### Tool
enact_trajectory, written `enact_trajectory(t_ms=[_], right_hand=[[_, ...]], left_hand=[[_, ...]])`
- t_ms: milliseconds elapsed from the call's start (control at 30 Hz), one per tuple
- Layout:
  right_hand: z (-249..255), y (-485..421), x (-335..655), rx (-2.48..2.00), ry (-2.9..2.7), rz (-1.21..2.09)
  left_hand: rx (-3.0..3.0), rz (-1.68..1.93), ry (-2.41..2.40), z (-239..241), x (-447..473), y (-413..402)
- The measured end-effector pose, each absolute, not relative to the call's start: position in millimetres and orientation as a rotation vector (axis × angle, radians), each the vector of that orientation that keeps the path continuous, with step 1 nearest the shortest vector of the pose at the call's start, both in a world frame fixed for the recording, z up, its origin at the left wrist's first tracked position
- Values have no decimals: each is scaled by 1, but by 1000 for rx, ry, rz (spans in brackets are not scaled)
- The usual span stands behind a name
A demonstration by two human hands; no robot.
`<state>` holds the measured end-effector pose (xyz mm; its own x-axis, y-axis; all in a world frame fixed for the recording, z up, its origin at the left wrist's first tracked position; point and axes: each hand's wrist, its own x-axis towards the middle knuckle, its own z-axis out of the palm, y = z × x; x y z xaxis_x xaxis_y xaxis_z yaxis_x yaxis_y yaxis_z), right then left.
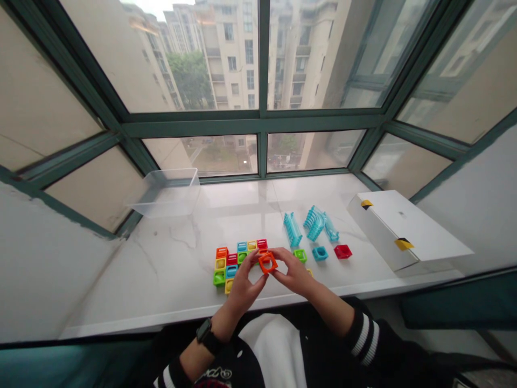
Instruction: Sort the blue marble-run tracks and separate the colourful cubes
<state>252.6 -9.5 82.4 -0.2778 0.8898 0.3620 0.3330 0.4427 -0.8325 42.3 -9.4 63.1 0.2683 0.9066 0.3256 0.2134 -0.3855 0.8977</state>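
Observation:
Both my hands pinch one orange square block (267, 262) just above the white marble sill (169, 269). My left hand (242, 283) holds its left side, my right hand (294, 272) its right side. Directly left of it lies a flat cluster of joined coloured blocks (236, 260) in orange, yellow, green, blue and red. Loose blocks sit to the right: a green one (300, 255), a blue one (320, 253) and a red one (343, 251). Behind them stand light blue ribbed track pieces (311, 223).
A clear plastic tub (167, 193) stands at the back left of the sill. A white cardboard box (404, 229) with yellow tape lies at the right. Green-framed windows rise right behind the sill.

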Motion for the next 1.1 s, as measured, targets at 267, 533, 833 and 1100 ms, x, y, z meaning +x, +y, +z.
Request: enact_trajectory(t_ms=[267,533,833,1100], right_hand=[[84,-12,253,-1087,-1730,814],[80,-16,255,-1115,-1776,814],[81,-16,277,-1259,-1766,645],[67,-31,385,-1546,-1491,428]], left_hand=[[1802,1090,1028,63,41,-6],[1844,1165,1017,62,45,-5],[2103,964,990,47,31,-1],[2401,763,1406,7,-21,25]])
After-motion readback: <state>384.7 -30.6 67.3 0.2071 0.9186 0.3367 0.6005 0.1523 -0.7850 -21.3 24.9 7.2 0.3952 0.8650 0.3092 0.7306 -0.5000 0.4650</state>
